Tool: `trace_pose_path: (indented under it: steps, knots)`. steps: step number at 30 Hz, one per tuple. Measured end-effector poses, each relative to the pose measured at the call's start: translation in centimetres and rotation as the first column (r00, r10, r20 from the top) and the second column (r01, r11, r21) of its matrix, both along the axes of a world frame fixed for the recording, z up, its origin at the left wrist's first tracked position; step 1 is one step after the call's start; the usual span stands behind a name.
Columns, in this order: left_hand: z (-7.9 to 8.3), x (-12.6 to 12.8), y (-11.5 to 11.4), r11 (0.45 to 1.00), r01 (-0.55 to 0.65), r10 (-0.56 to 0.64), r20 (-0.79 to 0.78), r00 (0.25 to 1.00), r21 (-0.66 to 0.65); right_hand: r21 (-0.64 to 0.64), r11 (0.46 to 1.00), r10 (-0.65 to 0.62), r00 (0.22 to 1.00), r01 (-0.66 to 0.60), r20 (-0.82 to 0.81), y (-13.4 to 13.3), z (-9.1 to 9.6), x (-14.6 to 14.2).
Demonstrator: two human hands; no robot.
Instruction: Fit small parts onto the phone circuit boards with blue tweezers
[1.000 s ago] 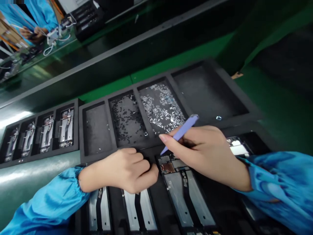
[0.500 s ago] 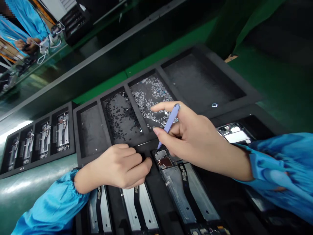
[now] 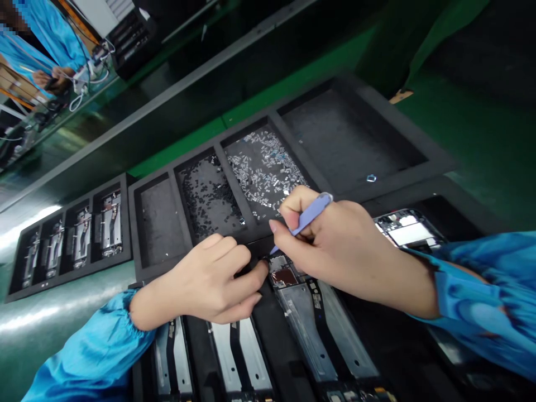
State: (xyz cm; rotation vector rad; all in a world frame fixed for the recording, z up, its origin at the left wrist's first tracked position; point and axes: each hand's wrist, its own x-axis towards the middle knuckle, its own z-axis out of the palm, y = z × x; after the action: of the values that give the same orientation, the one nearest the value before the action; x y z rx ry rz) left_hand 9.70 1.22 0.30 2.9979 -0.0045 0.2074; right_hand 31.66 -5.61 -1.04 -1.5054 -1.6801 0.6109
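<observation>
In my right hand (image 3: 335, 245) is a slim purple plastic pry tool (image 3: 310, 215), pinched between thumb and curled fingers. Its thin tip points down at the top corner of an opened phone (image 3: 293, 318), which has a copper-coloured patch, a bare metal plate and a black flex cable. My left hand (image 3: 213, 279) is closed, its index fingertip at that same top corner. Whatever its fingers may hold is hidden. Below my left hand lies another opened phone (image 3: 253, 352), partly covered, with one more opened phone (image 3: 180, 357) to its left.
Beyond my hands, a black foam tray (image 3: 178, 215) has compartments with small black pieces (image 3: 209, 195) and small clear pieces (image 3: 268, 173). A second tray (image 3: 129, 223) at left holds several phone frames. Another phone (image 3: 408, 228) lies right. A co-worker's hands (image 3: 54, 78) show at upper left.
My left hand has shifted right, its index finger reaching the phone's corner. My right index finger has curled in around the pry tool, which now leans lower.
</observation>
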Motion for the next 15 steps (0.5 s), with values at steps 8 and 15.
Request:
trace_pose_path:
  steps: [8,15]
  knots:
    - [0.11,0.12,-0.08,1.0,-0.008,0.008,-0.022,1.0,-0.006,0.024,1.0,-0.007,1.0,0.007,-0.004,-0.17,0.02,0.08]
    - [0.13,0.19,-0.04,1.0,-0.004,0.003,-0.029,1.0,-0.008,-0.083,0.996,0.033,0.993,-0.042,-0.113,-0.31,0.28,0.1]
